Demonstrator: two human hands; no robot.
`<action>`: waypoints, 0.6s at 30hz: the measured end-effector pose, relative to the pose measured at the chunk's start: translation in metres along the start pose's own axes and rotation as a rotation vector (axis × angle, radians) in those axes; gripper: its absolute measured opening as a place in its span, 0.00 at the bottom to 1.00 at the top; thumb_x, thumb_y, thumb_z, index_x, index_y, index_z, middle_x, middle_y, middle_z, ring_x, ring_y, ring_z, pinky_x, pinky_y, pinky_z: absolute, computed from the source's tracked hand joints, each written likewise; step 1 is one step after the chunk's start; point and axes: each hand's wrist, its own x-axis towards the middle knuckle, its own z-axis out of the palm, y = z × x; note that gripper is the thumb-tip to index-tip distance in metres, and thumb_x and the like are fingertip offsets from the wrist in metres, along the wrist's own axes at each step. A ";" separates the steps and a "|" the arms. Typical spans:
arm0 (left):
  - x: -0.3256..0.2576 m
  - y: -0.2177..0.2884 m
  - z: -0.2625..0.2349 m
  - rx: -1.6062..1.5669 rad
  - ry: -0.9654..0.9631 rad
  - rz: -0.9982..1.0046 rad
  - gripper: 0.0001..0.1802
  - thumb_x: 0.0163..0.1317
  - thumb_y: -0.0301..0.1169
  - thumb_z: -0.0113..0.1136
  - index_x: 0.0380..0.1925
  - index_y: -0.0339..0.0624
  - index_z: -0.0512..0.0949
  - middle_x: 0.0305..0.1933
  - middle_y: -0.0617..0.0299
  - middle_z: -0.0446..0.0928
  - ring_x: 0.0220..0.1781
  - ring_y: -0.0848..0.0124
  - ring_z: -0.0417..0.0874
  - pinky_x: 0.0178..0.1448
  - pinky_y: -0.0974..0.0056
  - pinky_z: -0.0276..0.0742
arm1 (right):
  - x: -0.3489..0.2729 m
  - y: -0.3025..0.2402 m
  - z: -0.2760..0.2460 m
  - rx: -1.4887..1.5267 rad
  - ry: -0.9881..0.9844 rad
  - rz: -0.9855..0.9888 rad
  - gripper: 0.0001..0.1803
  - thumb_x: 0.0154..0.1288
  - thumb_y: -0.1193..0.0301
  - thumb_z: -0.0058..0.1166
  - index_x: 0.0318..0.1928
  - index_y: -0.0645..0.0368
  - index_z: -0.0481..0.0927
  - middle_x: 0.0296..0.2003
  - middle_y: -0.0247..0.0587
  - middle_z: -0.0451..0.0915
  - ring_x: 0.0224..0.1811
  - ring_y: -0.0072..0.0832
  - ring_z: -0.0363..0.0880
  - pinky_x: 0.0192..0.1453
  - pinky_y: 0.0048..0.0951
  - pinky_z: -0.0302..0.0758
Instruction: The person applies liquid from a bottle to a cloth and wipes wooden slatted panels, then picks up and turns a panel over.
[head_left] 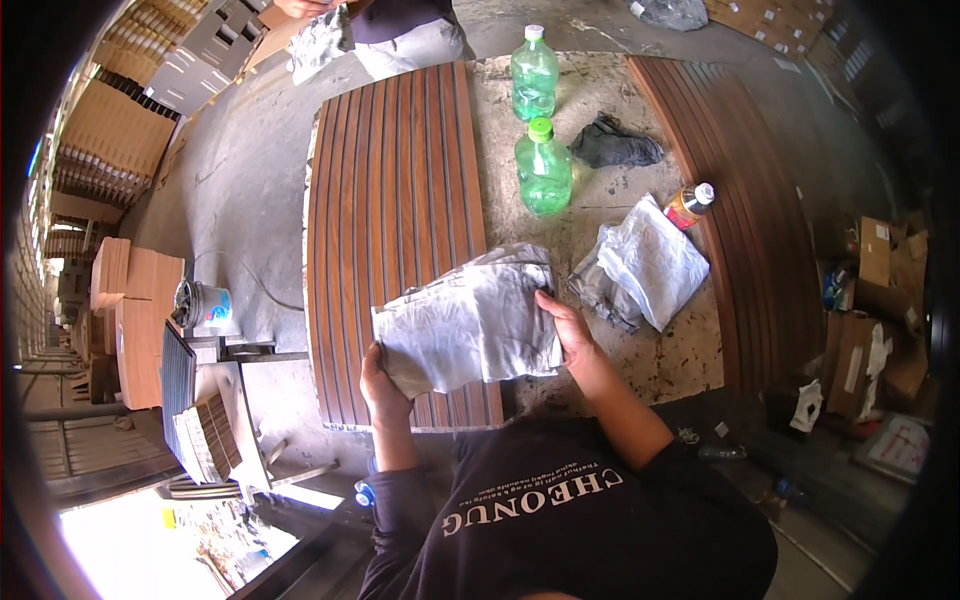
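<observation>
Both hands, left [383, 385] and right [568, 330], grip a grey cloth [468, 320]; it hides part of the slatted panel [395, 190].

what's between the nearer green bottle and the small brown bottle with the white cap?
Head view: a dark crumpled rag lies just above the line from the green bottle to the brown bottle; otherwise bare, stained tabletop.

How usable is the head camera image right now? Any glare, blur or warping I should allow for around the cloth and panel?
Head view: both hands, left hand and right hand, and the grey cloth are sharp and evenly lit; the slatted wooden panel bows with fisheye curvature; the lower-left floor patch is blown out by sunlight; the rim falls to black vignette.
</observation>
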 end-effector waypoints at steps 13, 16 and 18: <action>-0.013 -0.053 0.066 1.215 0.084 0.639 0.21 0.66 0.38 0.49 0.49 0.31 0.75 0.49 0.50 0.74 0.51 0.59 0.76 0.54 0.57 0.71 | 0.018 0.093 0.046 -0.261 -0.196 -0.045 0.28 0.67 0.55 0.49 0.61 0.55 0.65 0.51 0.39 0.73 0.53 0.28 0.72 0.59 0.31 0.69; -0.003 -0.076 0.050 1.469 0.147 0.840 0.18 0.58 0.28 0.51 0.46 0.29 0.75 0.45 0.45 0.73 0.46 0.49 0.74 0.52 0.55 0.71 | 0.020 0.090 0.030 -0.218 -0.153 0.142 0.31 0.69 0.50 0.46 0.64 0.53 0.62 0.58 0.38 0.67 0.60 0.28 0.66 0.64 0.34 0.61; 0.007 -0.080 0.026 1.350 0.159 0.695 0.10 0.56 0.26 0.50 0.34 0.29 0.75 0.34 0.46 0.74 0.34 0.51 0.76 0.40 0.55 0.72 | 0.013 0.075 0.021 -0.279 -0.141 0.162 0.31 0.71 0.52 0.42 0.67 0.56 0.59 0.62 0.42 0.66 0.64 0.31 0.63 0.67 0.36 0.61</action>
